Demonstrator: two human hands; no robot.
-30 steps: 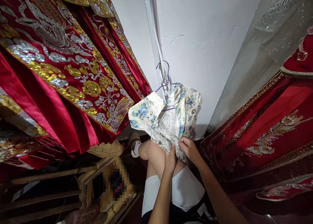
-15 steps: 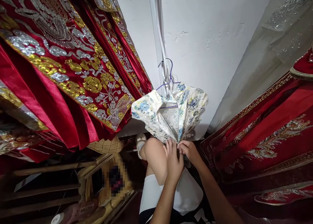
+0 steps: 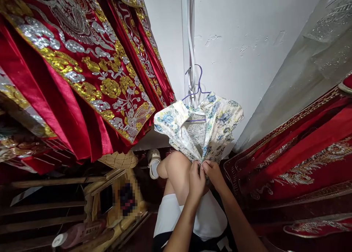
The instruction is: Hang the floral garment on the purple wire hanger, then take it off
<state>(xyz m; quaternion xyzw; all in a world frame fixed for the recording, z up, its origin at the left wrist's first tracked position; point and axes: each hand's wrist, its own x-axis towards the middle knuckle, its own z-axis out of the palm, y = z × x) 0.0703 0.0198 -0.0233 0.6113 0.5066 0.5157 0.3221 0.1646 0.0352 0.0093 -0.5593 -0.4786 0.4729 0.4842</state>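
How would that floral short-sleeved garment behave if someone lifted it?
The floral short-sleeved garment would probably sag and fold, since its front gathers into creases where the left hand and right hand pinch it. It's likely light: the cloth looks thin. It might slip off the slender purple hanger, as its neckline gapes open.

My left hand (image 3: pixel 197 177) and right hand (image 3: pixel 215 173) are bare, with slim fingers, and my forearms (image 3: pixel 182 222) are bare as far as they show. I wear plain, smooth white shorts (image 3: pixel 211 221) that end above my bare knees (image 3: pixel 178 169). Above them is dark cloth (image 3: pixel 164 240), close to black, with a pale patch (image 3: pixel 224 243) whose shape I can't make out. On one foot I have a white sock (image 3: pixel 155 169) and a pale beige clog (image 3: pixel 153 156) with small round holes over its top.
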